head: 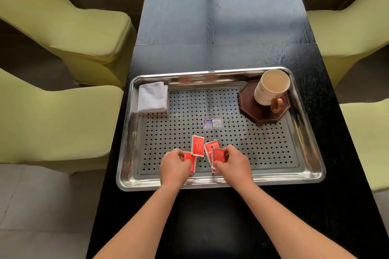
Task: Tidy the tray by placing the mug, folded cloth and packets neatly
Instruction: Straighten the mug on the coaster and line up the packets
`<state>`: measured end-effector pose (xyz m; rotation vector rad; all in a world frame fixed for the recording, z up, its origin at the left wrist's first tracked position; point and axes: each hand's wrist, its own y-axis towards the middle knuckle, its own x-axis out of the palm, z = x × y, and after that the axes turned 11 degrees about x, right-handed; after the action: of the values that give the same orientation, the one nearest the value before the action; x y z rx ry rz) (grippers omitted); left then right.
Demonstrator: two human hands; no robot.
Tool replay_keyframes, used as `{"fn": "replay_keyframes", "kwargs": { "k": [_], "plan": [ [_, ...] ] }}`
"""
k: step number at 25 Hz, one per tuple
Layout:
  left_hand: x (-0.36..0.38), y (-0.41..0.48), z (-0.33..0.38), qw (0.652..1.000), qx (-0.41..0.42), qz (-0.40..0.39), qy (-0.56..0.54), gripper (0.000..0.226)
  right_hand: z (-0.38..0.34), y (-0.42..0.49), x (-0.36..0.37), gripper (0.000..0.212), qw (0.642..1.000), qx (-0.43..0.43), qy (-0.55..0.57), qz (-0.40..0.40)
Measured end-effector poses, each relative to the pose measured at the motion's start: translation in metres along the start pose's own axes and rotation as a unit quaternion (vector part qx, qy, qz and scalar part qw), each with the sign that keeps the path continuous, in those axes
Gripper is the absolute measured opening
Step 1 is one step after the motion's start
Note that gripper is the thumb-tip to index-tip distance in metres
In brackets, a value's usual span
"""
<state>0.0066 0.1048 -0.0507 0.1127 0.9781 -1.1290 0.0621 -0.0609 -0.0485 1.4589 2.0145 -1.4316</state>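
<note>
Packets of red foil (197, 146) lie scattered by the near rim of the perforated steel tray (273, 181); our left hand (175, 162) and right hand (231, 164) each pinch one. We should square their edges into one row.

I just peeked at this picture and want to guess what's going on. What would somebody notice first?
The bright red packets jump out first, bunched near the front edge of the shiny metal tray, with the left hand and right hand each pinching some. Next comes the cream mug, standing on a dark brown coaster in the tray's far right corner. A folded white cloth lies in the far left corner.
</note>
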Motion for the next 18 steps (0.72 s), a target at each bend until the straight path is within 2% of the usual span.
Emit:
{"fn": "replay_keyframes", "kwargs": {
  "k": [3,6,10,13,15,18],
  "plan": [
    [-0.010,-0.001,-0.009,0.998,0.025,0.054,-0.002,0.004,0.005,0.002,-0.010,0.019,0.998,-0.038,-0.001,0.042],
    [-0.010,-0.006,-0.009,0.988,0.115,0.082,0.067,0.002,0.005,-0.003,-0.005,0.017,0.990,-0.108,-0.036,0.078],
    [0.004,-0.014,-0.007,0.958,0.230,0.041,0.165,0.008,-0.003,-0.015,0.019,0.018,0.980,-0.170,-0.090,0.045],
    [0.010,-0.017,-0.006,0.973,0.194,0.002,0.125,0.017,-0.005,-0.016,0.026,0.030,0.984,-0.146,-0.101,0.010],
    [0.007,-0.017,-0.009,0.986,0.150,0.010,0.072,0.022,-0.002,-0.013,0.022,0.023,0.986,-0.133,-0.095,0.005],
    [0.003,-0.014,-0.021,0.987,0.140,0.004,0.079,0.028,0.005,-0.008,0.013,0.010,0.992,-0.102,-0.077,-0.002]
  ]
}}
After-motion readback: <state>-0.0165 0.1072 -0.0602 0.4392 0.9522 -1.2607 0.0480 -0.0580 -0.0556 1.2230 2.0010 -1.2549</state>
